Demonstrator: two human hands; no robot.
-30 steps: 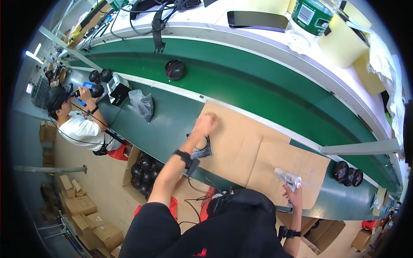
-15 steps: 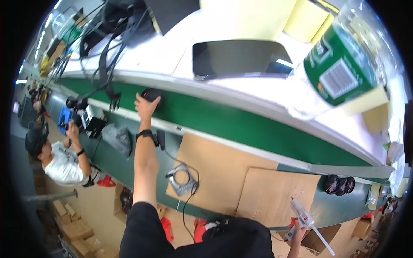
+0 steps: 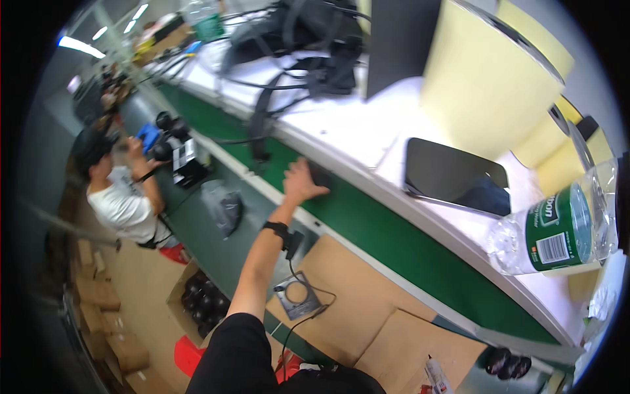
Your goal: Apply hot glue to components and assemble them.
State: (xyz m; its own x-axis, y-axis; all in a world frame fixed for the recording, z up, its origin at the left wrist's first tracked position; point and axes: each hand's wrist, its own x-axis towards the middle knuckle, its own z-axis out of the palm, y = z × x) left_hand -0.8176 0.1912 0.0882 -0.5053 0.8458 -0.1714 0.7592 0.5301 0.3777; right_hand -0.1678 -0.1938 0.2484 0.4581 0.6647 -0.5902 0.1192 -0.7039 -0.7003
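Apparent pickup: left hand (image 3: 302,184) at dark part (image 3: 321,175) on green belt (image 3: 387,238), mid-frame, fingers spread, grip unclear; secure hold likely needed next. Right hand unseen.

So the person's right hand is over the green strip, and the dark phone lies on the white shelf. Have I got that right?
Not quite: the head view shows it is the left hand over the green strip. The dark phone does lie on the white shelf, as you say.
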